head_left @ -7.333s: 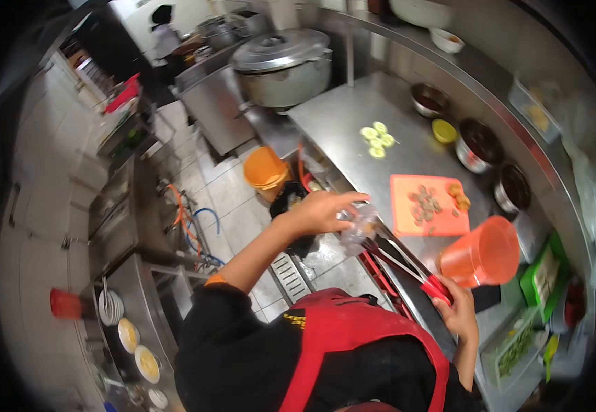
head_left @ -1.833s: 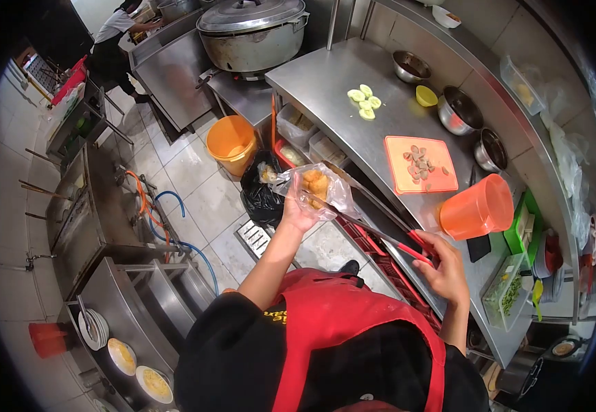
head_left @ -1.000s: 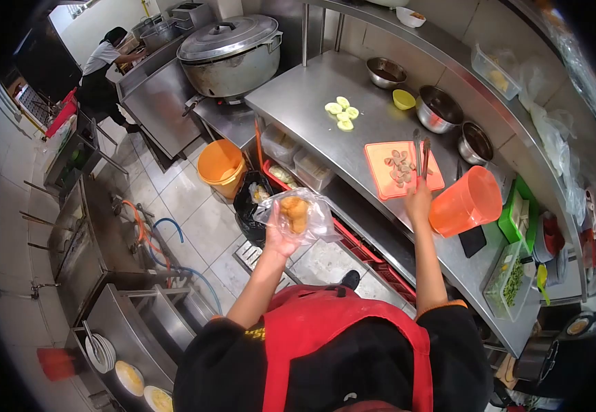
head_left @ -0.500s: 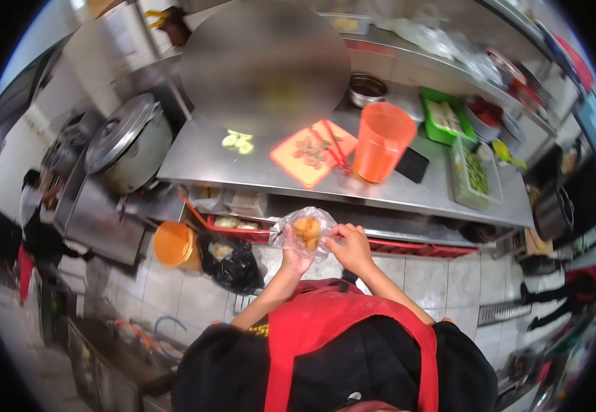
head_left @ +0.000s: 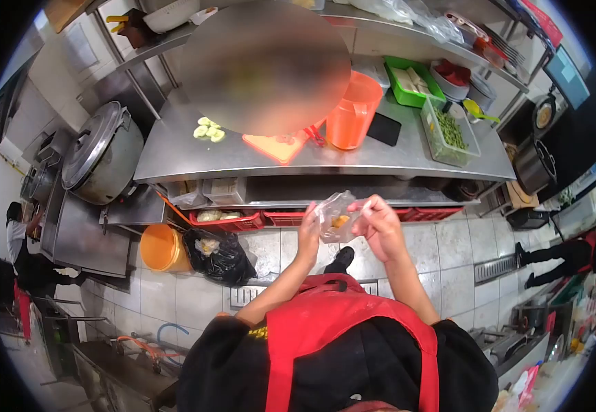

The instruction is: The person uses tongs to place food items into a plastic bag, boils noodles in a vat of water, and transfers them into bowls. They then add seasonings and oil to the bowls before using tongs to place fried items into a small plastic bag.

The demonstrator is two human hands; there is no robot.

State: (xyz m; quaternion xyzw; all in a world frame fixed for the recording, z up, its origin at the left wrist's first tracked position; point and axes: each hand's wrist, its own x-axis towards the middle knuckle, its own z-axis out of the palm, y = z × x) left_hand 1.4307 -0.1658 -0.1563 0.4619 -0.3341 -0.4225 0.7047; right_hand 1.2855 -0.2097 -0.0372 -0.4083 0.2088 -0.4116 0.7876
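A clear plastic bag (head_left: 334, 206) hangs between my two hands, in front of the steel table's near edge. Through the film I see orange-brown food pieces (head_left: 340, 221), too blurred to name. My left hand (head_left: 307, 235) grips the bag's left side. At the opposite side, my right hand (head_left: 383, 225) pinches the film between thumb and fingers. Beyond them on the table lie an orange cutting board (head_left: 274, 147), partly hidden by a grey blurred oval, and an upright orange pitcher (head_left: 348, 122).
The steel table (head_left: 257, 172) also carries pale green slices (head_left: 209, 130), a black phone-like slab (head_left: 384, 129), a tub of chopped greens (head_left: 452, 134) and a green tray (head_left: 408, 95). An orange bucket (head_left: 163, 248) and black garbage bag (head_left: 226, 264) stand on the floor. Two people are farther off.
The plastic bag has moved right and slightly up with both hands. My right hand has risen and turned, and the food is less visible. The camera view has shifted.
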